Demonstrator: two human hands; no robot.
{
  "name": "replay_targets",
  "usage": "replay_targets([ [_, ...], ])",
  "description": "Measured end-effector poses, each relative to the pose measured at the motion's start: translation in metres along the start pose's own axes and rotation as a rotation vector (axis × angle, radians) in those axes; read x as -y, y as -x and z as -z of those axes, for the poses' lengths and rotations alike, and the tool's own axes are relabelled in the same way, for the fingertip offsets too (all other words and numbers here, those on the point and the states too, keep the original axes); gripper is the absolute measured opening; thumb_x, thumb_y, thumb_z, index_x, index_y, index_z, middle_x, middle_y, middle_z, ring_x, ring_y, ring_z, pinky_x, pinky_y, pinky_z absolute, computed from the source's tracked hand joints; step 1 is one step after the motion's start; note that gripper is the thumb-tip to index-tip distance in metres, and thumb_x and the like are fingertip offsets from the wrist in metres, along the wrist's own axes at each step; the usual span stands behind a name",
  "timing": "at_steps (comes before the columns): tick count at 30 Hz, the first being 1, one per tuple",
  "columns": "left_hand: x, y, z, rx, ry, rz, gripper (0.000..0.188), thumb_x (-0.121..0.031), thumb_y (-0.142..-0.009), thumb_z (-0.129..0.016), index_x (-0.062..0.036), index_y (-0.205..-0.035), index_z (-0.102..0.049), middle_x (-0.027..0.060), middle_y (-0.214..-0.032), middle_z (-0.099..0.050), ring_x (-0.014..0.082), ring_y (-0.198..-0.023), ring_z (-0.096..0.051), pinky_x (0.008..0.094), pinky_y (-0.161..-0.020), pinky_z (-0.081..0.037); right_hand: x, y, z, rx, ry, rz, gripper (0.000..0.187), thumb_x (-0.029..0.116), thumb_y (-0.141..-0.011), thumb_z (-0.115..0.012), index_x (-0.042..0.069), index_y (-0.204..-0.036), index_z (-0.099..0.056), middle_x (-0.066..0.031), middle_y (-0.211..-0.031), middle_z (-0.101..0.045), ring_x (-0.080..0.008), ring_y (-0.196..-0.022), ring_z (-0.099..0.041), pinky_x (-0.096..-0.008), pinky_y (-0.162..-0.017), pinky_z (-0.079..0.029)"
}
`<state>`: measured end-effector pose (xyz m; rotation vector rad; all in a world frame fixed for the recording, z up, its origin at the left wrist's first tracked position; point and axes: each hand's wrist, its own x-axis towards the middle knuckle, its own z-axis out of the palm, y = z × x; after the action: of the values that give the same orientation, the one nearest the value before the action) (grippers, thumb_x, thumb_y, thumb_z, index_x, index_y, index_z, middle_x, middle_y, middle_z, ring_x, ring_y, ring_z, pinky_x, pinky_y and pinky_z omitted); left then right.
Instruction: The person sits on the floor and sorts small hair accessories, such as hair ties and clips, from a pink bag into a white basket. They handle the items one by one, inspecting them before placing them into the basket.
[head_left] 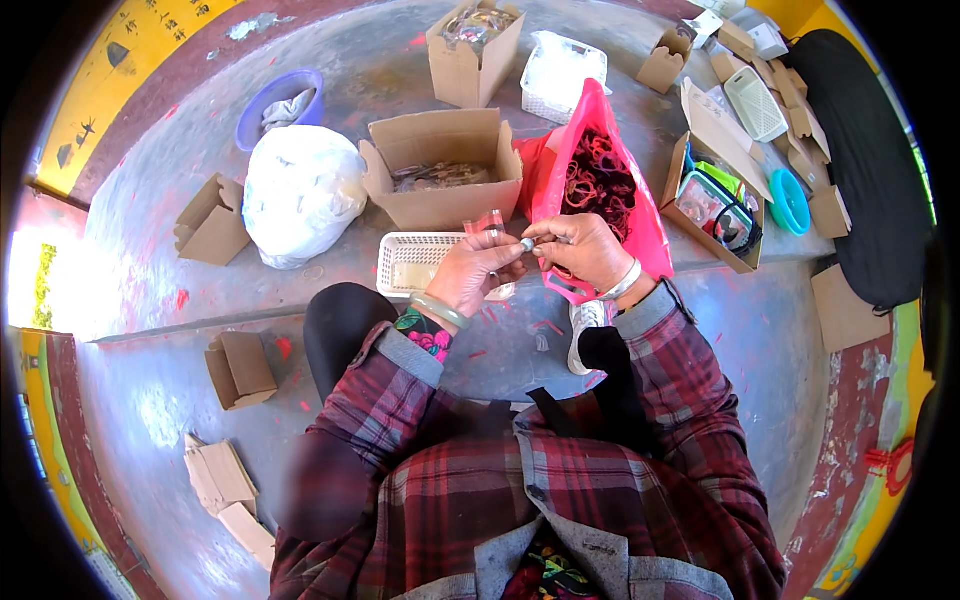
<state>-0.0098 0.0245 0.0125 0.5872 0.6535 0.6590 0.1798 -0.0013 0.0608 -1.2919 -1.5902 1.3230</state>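
My left hand (pixel 478 272) and my right hand (pixel 588 252) meet fingertip to fingertip over the floor in front of me, both pinched closed. A small shiny, roundish thing (pixel 527 244) shows between the fingertips; it is too small to name. Just past my left fingers a clear strip with red marks (pixel 485 222) sticks up, and I cannot tell whether that hand holds it. Below my right hand stands a pink plastic bag (pixel 648 232) filled with dark red, stringy loops (pixel 600 185). A white perforated basket (pixel 400 262) sits beside my left hand.
Ahead stands an open cardboard box (pixel 440 205) with flat packets inside. A stuffed white bag (pixel 303 195) and a purple basin (pixel 250 115) are left of it. To the right are a box of goods (pixel 690 205) and a turquoise basin (pixel 789 200). A raised floor edge (pixel 200 318) crosses ahead.
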Motion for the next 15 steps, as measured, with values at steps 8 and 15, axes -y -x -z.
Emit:
replay_targets([
  [8,0.001,0.001,-0.004,0.042,-0.076,0.072,0.01,-0.008,-0.082,-0.063,-0.0025,-0.089,-0.059,0.0045,-0.082,-0.061,0.0134,-0.075,-0.06,0.0266,-0.073,-0.05,0.0,0.0,0.021,0.01,0.0,-0.011,0.014,0.0,-0.08,-0.057,-0.001,-0.092,-0.064,-0.0042,-0.073,-0.063,-0.0084,-0.064,-0.06,-0.0219,-0.059,-0.048],
  [15,0.004,-0.001,-0.002,0.066,-0.38,0.039,0.011,-0.007,-0.08,-0.063,-0.0015,-0.089,-0.059,0.0027,-0.081,-0.061,0.0105,-0.075,-0.059,0.023,-0.072,-0.049,0.016,0.006,0.028,0.087,-0.012,0.067,0.013,-0.005,-0.076,-0.06,-0.002,-0.088,-0.065,-0.0042,-0.077,-0.064,-0.0077,-0.071,-0.058,-0.0223,-0.062,-0.047],
])
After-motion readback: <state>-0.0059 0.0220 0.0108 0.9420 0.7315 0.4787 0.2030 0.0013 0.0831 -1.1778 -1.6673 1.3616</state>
